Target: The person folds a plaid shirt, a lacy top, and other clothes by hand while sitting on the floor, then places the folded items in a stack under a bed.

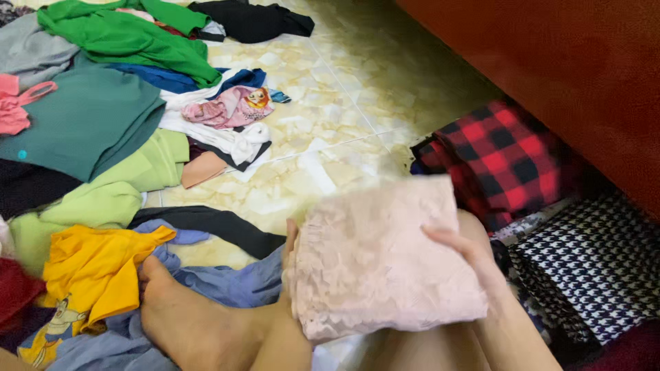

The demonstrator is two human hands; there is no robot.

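A folded pale pink lace garment (381, 257) is held above my lap, low in the middle of the view. My left hand (290, 240) grips its left edge, with only the fingertips showing behind the cloth. My right hand (462, 246) clasps its right edge, thumb on top. My bare foot (182, 316) rests on a light blue garment (234, 282) on the floor just left of the bundle.
Loose clothes cover the tiled floor (330, 89) at left: green (117, 34), teal (82, 117), lime (103, 196), yellow (89, 271), black (251, 20). Folded red-check (505, 158) and houndstooth (598, 261) cloths lie at right beside a red-brown furniture panel (570, 62).
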